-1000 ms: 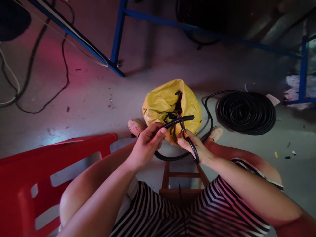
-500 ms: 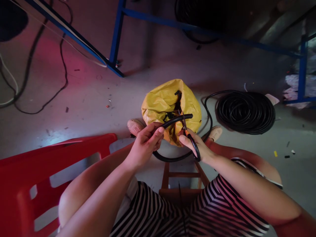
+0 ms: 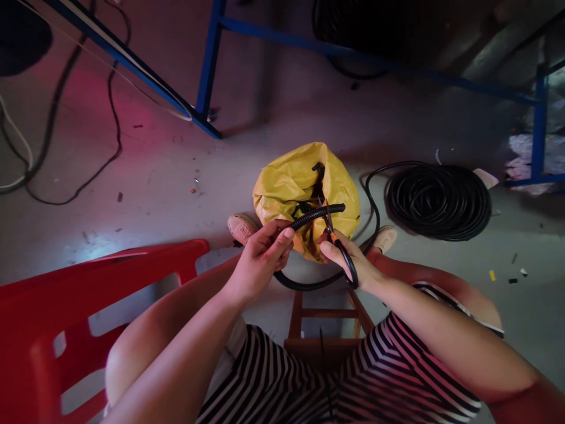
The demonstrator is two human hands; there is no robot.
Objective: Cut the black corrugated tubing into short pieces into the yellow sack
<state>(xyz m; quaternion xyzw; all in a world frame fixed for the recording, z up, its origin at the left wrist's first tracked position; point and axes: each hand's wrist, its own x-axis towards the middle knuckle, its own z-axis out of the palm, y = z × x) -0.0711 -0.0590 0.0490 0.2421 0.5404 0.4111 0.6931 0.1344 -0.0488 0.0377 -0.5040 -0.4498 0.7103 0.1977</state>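
Between my knees, my left hand (image 3: 265, 253) is closed around a black corrugated tube (image 3: 309, 217), whose free end points right. My right hand (image 3: 351, 259) grips a pair of scissors (image 3: 349, 262) with black handles and an orange part near the pivot. The blades cross the tube a short way from its end. Directly below them stands a yellow bag (image 3: 286, 176), its mouth gaping, with several short black pieces inside. The tube loops under my hands and runs right to a large black coil (image 3: 439, 202) on the floor.
A red plastic stool or chair (image 3: 106, 277) stands close on my left. Blue metal frame legs (image 3: 207, 65) and bars cross the far side. Loose cables (image 3: 115, 112) lie at the left, small scraps (image 3: 492, 275) at the right. A wooden stool (image 3: 329, 312) is below my hands.
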